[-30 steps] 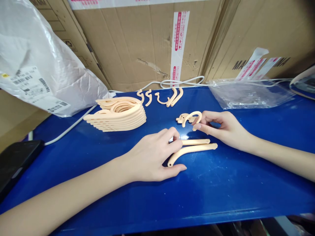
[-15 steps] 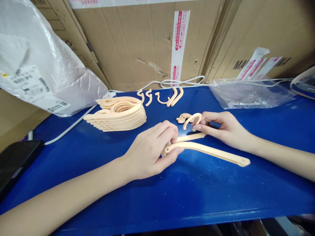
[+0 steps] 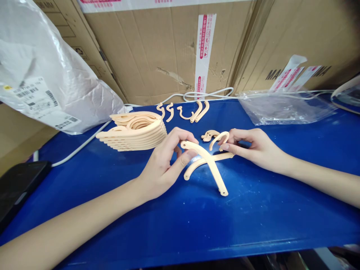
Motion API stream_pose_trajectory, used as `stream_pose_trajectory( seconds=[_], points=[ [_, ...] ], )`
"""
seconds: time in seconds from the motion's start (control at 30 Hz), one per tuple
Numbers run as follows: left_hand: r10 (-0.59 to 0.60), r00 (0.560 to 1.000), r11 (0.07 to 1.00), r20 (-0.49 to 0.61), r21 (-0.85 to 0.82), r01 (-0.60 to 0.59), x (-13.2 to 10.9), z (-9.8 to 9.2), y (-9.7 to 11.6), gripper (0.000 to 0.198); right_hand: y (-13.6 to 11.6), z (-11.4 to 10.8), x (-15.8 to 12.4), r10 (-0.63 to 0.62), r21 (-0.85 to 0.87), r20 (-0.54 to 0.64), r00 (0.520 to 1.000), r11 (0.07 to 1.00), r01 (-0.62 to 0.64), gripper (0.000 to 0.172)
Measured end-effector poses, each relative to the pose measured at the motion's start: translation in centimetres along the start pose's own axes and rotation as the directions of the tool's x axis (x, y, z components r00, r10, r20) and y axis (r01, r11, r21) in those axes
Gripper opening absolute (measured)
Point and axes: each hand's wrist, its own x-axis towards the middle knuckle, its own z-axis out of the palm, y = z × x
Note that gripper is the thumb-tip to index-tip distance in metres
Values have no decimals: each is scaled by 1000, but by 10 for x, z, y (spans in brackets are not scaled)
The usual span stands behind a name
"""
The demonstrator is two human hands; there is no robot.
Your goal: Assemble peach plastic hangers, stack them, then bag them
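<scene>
My left hand [image 3: 165,165] pinches one end of a peach plastic hanger arm [image 3: 209,168], which is raised and slants down to the table. A second hanger arm [image 3: 206,162] lies flat on the blue table [image 3: 253,221], crossing under the first. My right hand [image 3: 253,146] holds a curved peach hook [image 3: 219,138] between thumb and fingers just above that second arm. Another small peach piece [image 3: 209,135] lies beside the hook.
A stack of assembled peach hangers [image 3: 135,131] lies at the left. Loose hooks and arms [image 3: 185,110] lie at the back near a white cable [image 3: 208,93]. There are cardboard boxes [image 3: 157,48] behind, a white plastic bag [image 3: 42,71] left, a clear bag [image 3: 284,107] right, and a black phone [image 3: 17,183] at far left.
My left hand lifted one hanger arm off the table and swung it round, so its free end now points toward me. My right hand kept the hook almost still.
</scene>
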Motion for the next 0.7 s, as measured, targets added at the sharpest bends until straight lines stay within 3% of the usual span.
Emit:
stream_pose_trajectory(
  seconds=[0.23, 0.47, 0.7],
  points=[
    [-116, 993, 971, 18, -207, 118, -3, 1, -1, 13, 0, 0, 0, -9, -3, 11, 1000, 1000, 9, 33],
    [-307, 951, 829, 36, -482, 286, 3, 2, -1, 12, 0, 0, 0, -7, -8, 30, 1000, 1000, 7, 33],
    [-371, 921, 724, 123, -583, 369, 6, 2, -5, 15, -2, -1, 0, 5, -9, 37, 999, 1000, -5, 33]
  ],
)
